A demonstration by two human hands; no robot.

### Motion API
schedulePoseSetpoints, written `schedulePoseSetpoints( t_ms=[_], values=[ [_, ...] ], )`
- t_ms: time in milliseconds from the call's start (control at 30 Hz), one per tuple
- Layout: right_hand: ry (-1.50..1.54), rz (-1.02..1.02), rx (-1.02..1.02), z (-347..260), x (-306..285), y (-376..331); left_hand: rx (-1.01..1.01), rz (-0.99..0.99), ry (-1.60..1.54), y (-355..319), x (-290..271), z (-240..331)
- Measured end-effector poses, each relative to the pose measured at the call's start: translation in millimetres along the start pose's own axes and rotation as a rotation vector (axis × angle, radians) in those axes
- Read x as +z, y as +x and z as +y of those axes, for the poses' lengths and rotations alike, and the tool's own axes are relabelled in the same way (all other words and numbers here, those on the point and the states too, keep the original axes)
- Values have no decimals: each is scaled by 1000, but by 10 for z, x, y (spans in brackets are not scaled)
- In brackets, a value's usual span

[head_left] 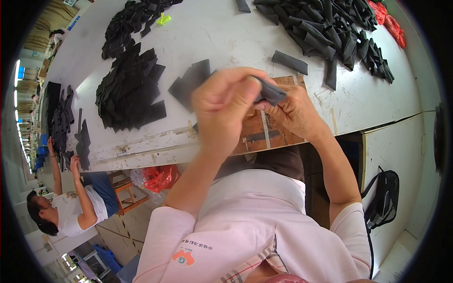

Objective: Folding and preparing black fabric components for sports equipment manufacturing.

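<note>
My left hand (226,106) and my right hand (295,113) meet above a brown wooden board (278,134) at the table's near edge. Both pinch a small dark grey fabric piece (271,93) held between them. The left hand is blurred and covers part of the piece. A short stack of similar dark pieces (188,85) lies on the white table (226,37) just left of my hands.
Large heaps of black fabric pieces lie at the left (130,89) and far right (330,28) of the table, one loose strip (289,62) between. Red material (389,21) sits at the far right edge. Another person (71,207) works at the left. A black bag (384,198) hangs lower right.
</note>
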State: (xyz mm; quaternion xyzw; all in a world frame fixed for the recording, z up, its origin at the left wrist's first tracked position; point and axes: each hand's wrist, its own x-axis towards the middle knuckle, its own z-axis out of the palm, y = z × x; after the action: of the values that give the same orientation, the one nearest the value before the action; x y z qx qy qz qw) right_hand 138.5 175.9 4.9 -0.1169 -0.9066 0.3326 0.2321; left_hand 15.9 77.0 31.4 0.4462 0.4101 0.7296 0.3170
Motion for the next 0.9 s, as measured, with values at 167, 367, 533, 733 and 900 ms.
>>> schedulePoseSetpoints(
  t_ms=[167,367,533,733,900],
  values=[
    [29,93,-22,-112,-5,60,51,196,-400,-18,-120,-10],
    [11,-41,37,-51,69,35,-28,195,-262,-93,-201,-63],
    [35,-73,71,-108,34,21,51,345,245,-295,-250,-130],
    [220,356,135,113,-535,563,-257,401,1241,-828,-883,-618],
    [380,371,491,-105,166,-144,-571,125,1350,-864,-968,-611]
  ],
)
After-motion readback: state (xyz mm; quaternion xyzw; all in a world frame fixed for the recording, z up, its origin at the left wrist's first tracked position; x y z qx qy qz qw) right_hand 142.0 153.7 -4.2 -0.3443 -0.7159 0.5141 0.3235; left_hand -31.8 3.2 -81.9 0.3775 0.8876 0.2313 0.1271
